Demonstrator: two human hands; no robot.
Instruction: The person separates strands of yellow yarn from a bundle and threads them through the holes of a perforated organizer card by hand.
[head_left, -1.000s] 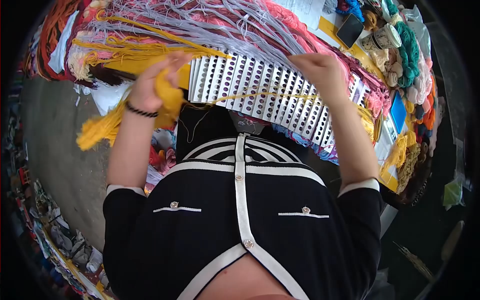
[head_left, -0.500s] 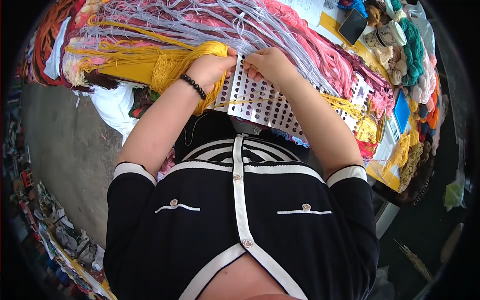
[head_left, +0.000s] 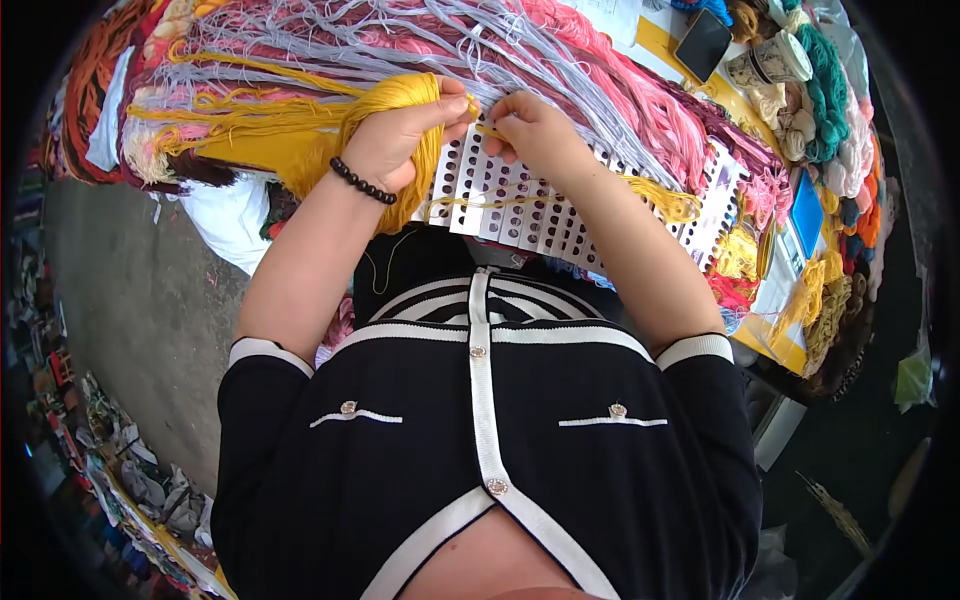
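A thick skein of yellow yarn [head_left: 402,97] is looped round my left hand [head_left: 412,130], whose thumb and finger pinch a yellow strand near the skein's right side. Just to the right, my right hand [head_left: 530,132] has its fingertips closed on the yellow strand. Both hands are above white cards with rows of dark holes [head_left: 520,208]. A loose yellow strand crosses the cards towards a small yellow bundle [head_left: 662,197] at the right. Lilac and pink yarn [head_left: 590,75] lies beyond my hands.
At the upper right are a phone [head_left: 703,46], a patterned paper cup [head_left: 770,60] and teal yarn [head_left: 826,100]. A blue flat object [head_left: 806,214] lies at the right. White cloth [head_left: 228,215] hangs off the table's left part.
Both hands have come together over the cards from far apart. The yellow skein has moved right and up with my left hand. Lately the hands have separated slightly, with a strand between them.
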